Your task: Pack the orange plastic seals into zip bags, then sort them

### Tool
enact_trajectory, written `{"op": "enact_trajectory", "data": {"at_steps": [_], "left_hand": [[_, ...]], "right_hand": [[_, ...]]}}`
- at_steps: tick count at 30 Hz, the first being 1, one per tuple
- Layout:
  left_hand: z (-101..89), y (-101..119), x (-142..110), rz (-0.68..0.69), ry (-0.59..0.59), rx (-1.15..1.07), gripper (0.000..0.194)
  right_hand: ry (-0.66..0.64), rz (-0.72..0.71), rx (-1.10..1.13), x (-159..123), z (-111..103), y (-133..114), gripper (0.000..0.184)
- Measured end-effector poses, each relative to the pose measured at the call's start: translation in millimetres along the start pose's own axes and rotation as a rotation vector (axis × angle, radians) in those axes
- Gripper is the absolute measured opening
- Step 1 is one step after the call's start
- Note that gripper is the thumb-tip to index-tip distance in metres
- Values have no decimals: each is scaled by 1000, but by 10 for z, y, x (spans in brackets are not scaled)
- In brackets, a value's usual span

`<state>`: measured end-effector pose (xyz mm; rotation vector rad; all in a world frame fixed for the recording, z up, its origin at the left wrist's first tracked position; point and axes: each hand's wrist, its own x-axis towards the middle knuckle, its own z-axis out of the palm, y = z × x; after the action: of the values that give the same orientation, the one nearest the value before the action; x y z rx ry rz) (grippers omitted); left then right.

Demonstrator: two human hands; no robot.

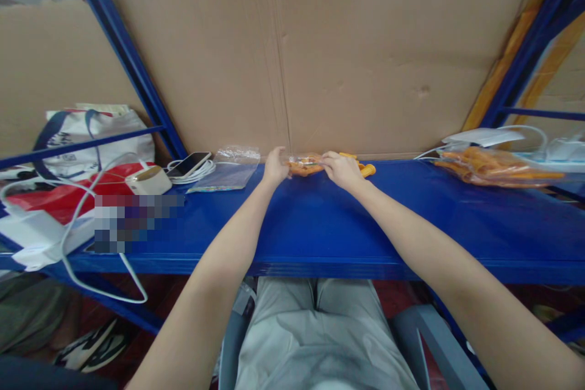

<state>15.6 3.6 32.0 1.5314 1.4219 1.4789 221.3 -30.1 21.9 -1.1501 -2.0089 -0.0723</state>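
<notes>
A clear plastic bag with orange pieces in it point(305, 165) lies at the back of the blue shelf point(320, 225), between my two hands. My left hand point(275, 168) closes its fingers on the bag's left end. At the other end my right hand point(342, 169) pinches the bag, fingers bent over it. Loose orange pieces point(367, 170) stick out just beyond my right hand, partly hidden by it; their exact kind is too small to tell. To the left of my left hand lies a flat clear plastic bag point(228, 170).
A larger bag of orange pieces point(498, 167) lies at the right. Left stand a phone point(192, 164) on a coiled white cable, a white charger point(148, 180), a red bag point(68, 195) and a tote bag point(105, 140). Cardboard point(356, 61) walls the back; blue posts point(132, 73) flank it.
</notes>
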Motion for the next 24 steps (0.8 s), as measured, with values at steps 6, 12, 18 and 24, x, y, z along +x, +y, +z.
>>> {"op": "enact_trajectory", "data": {"at_steps": [6, 12, 18, 24], "left_hand": [[39, 124, -27, 313, -91, 18, 43], [129, 113, -97, 24, -242, -347, 70], [132, 21, -149, -24, -435, -215, 96], [95, -7, -86, 21, -370, -132, 62]], "right_hand": [[354, 148, 479, 144, -18, 19, 14], [364, 502, 1011, 243, 9, 48, 21], [390, 563, 1187, 213, -35, 0, 24], [374, 544, 1205, 207, -30, 60, 19]]}}
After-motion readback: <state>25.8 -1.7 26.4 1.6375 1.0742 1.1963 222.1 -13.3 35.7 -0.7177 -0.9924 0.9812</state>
